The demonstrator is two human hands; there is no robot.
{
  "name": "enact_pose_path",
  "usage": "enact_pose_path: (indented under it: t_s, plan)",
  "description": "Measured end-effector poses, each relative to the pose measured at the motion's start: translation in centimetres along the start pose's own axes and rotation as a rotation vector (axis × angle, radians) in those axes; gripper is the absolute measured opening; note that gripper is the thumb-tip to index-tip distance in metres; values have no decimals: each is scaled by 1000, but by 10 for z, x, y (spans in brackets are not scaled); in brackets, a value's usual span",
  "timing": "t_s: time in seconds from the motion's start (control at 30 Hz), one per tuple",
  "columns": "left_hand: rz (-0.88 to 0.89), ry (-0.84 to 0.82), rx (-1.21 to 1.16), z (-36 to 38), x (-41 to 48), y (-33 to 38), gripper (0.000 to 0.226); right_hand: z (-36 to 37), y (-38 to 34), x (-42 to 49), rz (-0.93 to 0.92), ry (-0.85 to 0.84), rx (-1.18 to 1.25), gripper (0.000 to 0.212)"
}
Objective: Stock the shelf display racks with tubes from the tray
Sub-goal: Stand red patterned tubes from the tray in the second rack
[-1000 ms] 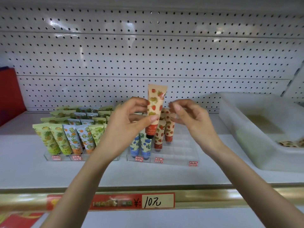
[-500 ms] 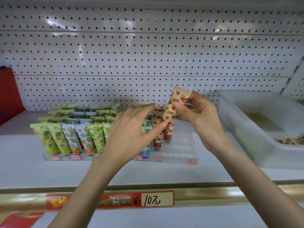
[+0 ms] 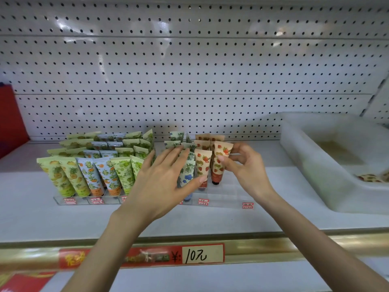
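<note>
Strawberry-printed peach plastic tube (image 3: 217, 172) is standing nearly upright, cap down, in the clear acrylic rack (image 3: 229, 197) on the white shelf (image 3: 63, 218), its long axis tipping slightly back. The right hand (image 3: 250, 171), the nearer one, is pinching its upper half between thumb and fingers. The left hand (image 3: 160, 184) is lying spread, its straight fingers resting against the blue-flowered tubes (image 3: 187, 173) beside it. A matching strawberry tube (image 3: 203, 163) is crowding it on the left. Empty slots are lying open to its right, toward the translucent white plastic tray (image 3: 311, 171).
</note>
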State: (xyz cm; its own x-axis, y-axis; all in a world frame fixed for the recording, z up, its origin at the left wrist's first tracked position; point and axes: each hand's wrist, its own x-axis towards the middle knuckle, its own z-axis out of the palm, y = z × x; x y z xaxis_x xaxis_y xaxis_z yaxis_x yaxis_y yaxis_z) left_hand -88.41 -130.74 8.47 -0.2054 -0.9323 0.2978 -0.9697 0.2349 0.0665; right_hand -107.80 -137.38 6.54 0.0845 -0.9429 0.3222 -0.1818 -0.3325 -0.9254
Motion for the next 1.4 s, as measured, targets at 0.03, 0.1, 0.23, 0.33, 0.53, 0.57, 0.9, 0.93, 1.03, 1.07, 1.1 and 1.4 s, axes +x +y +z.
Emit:
enact_pose_path:
  t_s: [0.03, 0.1, 0.23, 0.33, 0.53, 0.57, 0.9, 0.93, 1.03, 1.07, 1.1, 1.4]
  plan:
    - [-1, 1, 0, 1, 0, 0, 92, 1, 2, -1, 2, -9, -6, 17]
    - [-1, 4, 1, 1, 0, 0, 92, 3, 5, -1, 4, -26, -26, 18]
    - [1, 18, 6, 2, 0, 0, 91, 5, 10, -1, -12, -48, -58, 22]
    - [-2, 20, -4, 2, 0, 1, 92, 6, 13, -1, -30, -61, -83, 24]
    - [1, 22, -1, 2, 1, 1, 92, 4, 15, -1, -45, -75, -81, 22]
    - [3, 29, -4, 2, 2, 1, 91, 4, 15, -1, -49, -76, -81, 22]
    - [-10, 63, 11, -10, 7, 5, 94, -4, 13, 0, -33, -95, -133, 23]
    - [-9, 71, 12, -10, 8, 6, 93, -6, 12, 0, -34, -97, -137, 23]
    - [-5, 85, 20, -13, 10, 10, 90, -16, 7, 1, -48, -110, -147, 17]
    - [-6, 93, 21, -14, 11, 11, 90, -22, 5, 3, -58, -110, -151, 14]
    - [-8, 99, 23, -17, 13, 13, 91, -28, 2, 5, -72, -105, -159, 10]
    - [0, 122, 67, -44, 52, 53, 91, -111, -35, 18, -246, -189, -860, 54]
